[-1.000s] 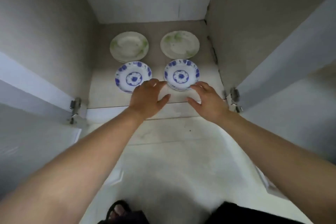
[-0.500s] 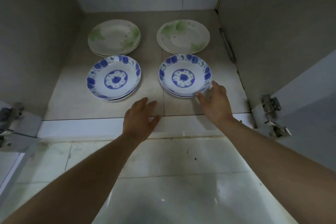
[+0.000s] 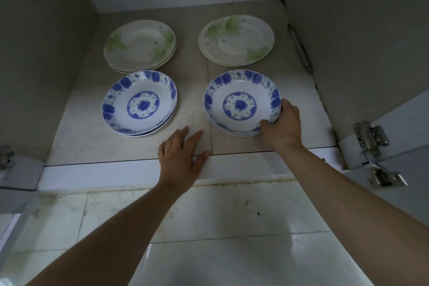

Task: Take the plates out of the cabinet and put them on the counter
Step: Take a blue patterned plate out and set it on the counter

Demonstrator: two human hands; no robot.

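Four stacks sit mid-frame on the cabinet floor (image 3: 192, 100). Your right hand (image 3: 282, 126) curls its fingers (image 3: 289, 109) round the lower-right rim of the right blue stack (image 3: 240, 102), likely to lift it. Your left hand (image 3: 181, 158) lies flat and empty at centre, probably bracing.

This is a home kitchen. A low cabinet (image 3: 46, 58) lined with beige tile holds stacked dinnerware: blue-flowered plates (image 3: 241, 104) gripped at the rim by the fingers (image 3: 289, 108) of the right hand (image 3: 284, 127), and green-leaf plates (image 3: 236, 39) beyond those fingers. A metal door hinge (image 3: 371, 134) sits to their right. The stained white tiled floor (image 3: 232, 216) lies nearer than them.
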